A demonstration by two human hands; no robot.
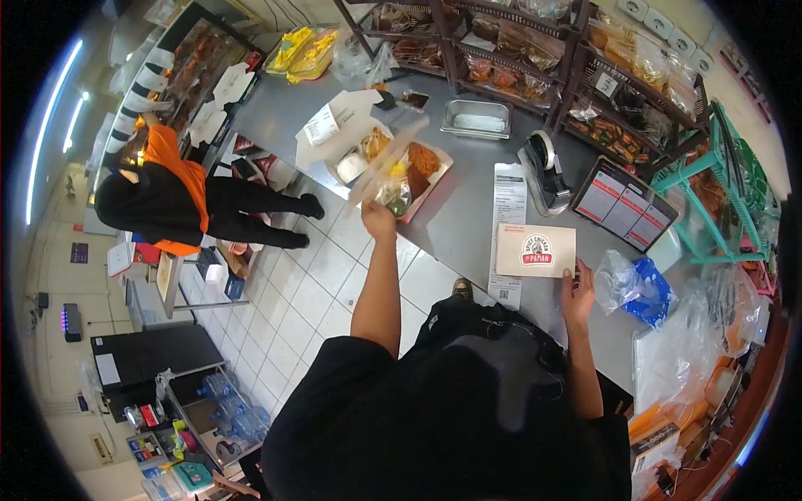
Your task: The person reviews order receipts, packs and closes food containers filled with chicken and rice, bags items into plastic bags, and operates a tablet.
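Note:
My left hand (378,219) is closed on the near edge of an open food box (430,185), at its raised pale flap. Inside the box lie fried chicken (423,159) and a clear bag (394,185) with yellow and green contents. Beside it stands another open box (336,129) with rice (352,168) and fried food, a printed label on its lid. At the right, my right hand (578,292) grips the corner of a closed brown box (536,250) with a red chicken logo. That box lies partly over a long receipt (509,192).
A tape dispenser (547,175), a tablet (625,203) and a metal tray (476,119) stand on the counter (455,225). Racks of packets (510,67) line the back. A blue plastic pack (650,292) sits at right. A co-worker in orange and black (180,179) stands at left.

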